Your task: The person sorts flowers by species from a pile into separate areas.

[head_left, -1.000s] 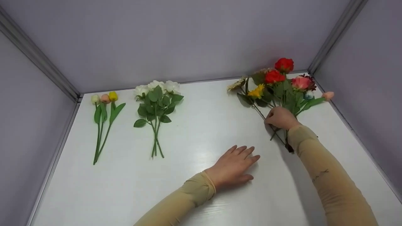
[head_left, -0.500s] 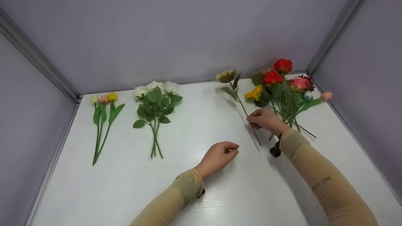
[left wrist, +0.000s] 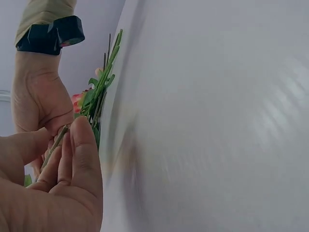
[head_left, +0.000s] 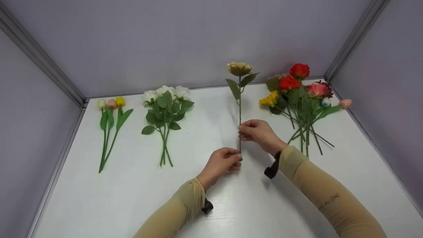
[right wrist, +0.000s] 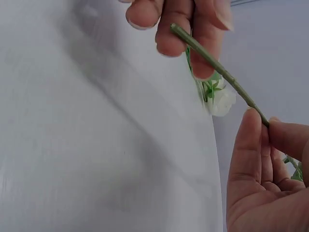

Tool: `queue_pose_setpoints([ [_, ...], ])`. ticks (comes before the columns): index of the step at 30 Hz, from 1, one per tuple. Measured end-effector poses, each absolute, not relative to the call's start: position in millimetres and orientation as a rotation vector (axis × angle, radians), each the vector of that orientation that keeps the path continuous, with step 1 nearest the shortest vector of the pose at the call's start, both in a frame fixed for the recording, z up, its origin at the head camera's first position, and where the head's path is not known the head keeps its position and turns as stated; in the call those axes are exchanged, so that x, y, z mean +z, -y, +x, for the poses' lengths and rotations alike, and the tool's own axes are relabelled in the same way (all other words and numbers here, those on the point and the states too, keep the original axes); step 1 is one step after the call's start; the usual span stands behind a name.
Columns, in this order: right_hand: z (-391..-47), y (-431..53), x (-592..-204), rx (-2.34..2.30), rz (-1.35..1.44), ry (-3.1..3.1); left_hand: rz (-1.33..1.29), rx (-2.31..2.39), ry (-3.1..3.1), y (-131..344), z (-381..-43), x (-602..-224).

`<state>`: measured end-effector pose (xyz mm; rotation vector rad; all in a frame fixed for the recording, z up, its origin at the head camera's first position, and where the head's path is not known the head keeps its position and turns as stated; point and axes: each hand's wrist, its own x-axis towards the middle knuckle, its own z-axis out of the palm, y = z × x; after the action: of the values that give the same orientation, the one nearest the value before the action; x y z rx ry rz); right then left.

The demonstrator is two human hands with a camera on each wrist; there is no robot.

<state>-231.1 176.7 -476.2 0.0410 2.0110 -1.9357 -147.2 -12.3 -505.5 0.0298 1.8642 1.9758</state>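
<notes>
Closest to us are two tan sleeves (head_left: 178, 205), the right one with some dark lettering, and a small black device (head_left: 207, 206) strapped at each wrist. Just past that we've got the left hand (head_left: 222, 163), fingers bent around the bottom end of a stem; honestly we can't tell if it's actually pinching. The right hand (head_left: 261, 133) sits a bit higher and definitely pinches that same stem, thumb against fingertips. It belongs to a gold flower (head_left: 239, 70), held up off the white table (head_left: 208, 138), bloom on top, two leaves under it.

Further out on the left we see three tulips (head_left: 109, 119) in cream, peach and yellow, then some white flowers (head_left: 164, 99) with their stems crossed. Over on the right there's a mixed pile (head_left: 299, 99): a yellow bloom, two red ones, a coral pink, a dark red and a peach tulip, stems every which way. Behind it all we just get the greyish back wall (head_left: 198, 43).
</notes>
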Motion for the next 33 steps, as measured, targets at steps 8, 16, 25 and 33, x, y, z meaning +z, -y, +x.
queue_pose_setpoints([
  [8, -226, -160, -477, -1.956, -0.001, -1.96, 0.013, 1.977, -1.889, 23, -144, -507],
  [16, -237, -158, -473, -2.045, 0.06, -1.912, 0.042, 1.957, -1.908, 27, -134, -503],
  [25, -254, -146, -473, -1.936, 0.086, -2.0, 0.223, 1.617, -2.276, 45, -134, -506],
  [33, -276, -135, -488, -1.714, 0.108, -2.185, 0.632, 0.838, -2.965, 75, -128, -506],
])
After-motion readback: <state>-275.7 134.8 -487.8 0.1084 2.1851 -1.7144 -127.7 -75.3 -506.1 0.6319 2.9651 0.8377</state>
